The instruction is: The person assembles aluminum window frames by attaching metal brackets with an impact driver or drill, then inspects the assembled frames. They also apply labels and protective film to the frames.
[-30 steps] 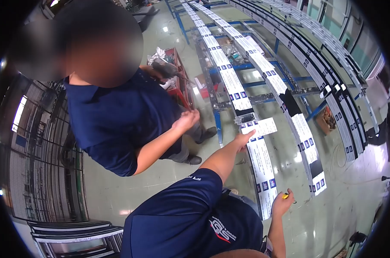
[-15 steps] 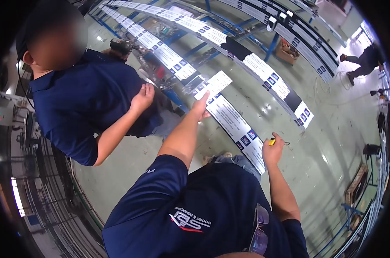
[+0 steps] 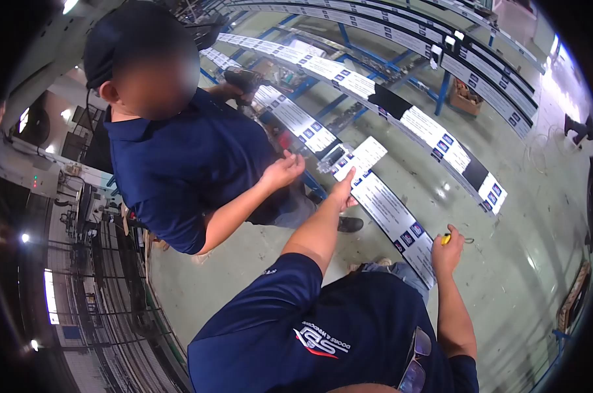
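The long profile (image 3: 391,213), covered in white printed film with dark blue squares, lies slanting in front of the person, and its near end reaches the jeans. The left hand (image 3: 342,191) is at the edge of this profile and grasps it, the thumb on top and the other fingers along the side. At the thumb, a short white piece (image 3: 370,156) lies crosswise over the profile. The right hand (image 3: 446,251) is closed around a small yellow tool (image 3: 446,240), just beside the near end; whether it also touches the profile, I cannot tell. A second wrapped profile (image 3: 440,139), with black patches, runs on the far side, and beyond it more profiles rest over blue metal stands (image 3: 443,93). Below is a greenish, glossy floor (image 3: 506,288), with a cardboard box (image 3: 467,98) standing on it. At the left stands a co-worker (image 3: 179,157) in a dark blue shirt, with a dark power tool (image 3: 244,81) in one hand.
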Demonstrator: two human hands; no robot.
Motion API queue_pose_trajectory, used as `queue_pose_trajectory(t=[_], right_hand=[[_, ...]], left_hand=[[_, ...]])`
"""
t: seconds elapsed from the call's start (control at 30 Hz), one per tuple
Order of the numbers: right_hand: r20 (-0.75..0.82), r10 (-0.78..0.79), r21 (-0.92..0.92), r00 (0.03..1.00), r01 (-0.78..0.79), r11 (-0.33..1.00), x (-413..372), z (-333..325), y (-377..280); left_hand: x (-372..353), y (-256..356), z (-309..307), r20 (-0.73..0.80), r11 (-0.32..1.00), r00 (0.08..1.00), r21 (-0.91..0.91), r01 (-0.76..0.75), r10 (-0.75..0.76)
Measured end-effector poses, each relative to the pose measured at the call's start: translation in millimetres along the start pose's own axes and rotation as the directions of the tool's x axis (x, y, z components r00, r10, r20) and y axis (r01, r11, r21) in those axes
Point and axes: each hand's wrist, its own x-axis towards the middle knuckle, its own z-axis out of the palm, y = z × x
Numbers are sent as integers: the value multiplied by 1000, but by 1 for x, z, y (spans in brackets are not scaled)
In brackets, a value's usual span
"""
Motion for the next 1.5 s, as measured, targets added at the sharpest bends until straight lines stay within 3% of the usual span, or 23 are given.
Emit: queue_pose_trajectory(t=[0.2, 0.47, 0.7, 1.0, 1.5], right_hand=[[0, 45, -16, 999, -45, 999, -4, -7, -4], [-22, 13, 2, 1000, -13, 1000, -4, 2, 10], [-14, 64, 4, 998, -64, 998, -3, -3, 3], [6, 57, -16, 998, -57, 998, -4, -5, 2], [17, 78, -14, 997, -77, 997, -4, -4, 1]], left_hand=[[10, -5, -5, 59, 999, 998, 29, 31, -33], [15, -8, -6, 43, 999, 998, -26, 43, -42], [21, -8, -8, -21, 997, 999, 67, 31, -30], [18, -6, -10, 101, 999, 994, -33, 39, -35], [15, -1, -10, 69, 1000, 997, -6, 24, -23]])
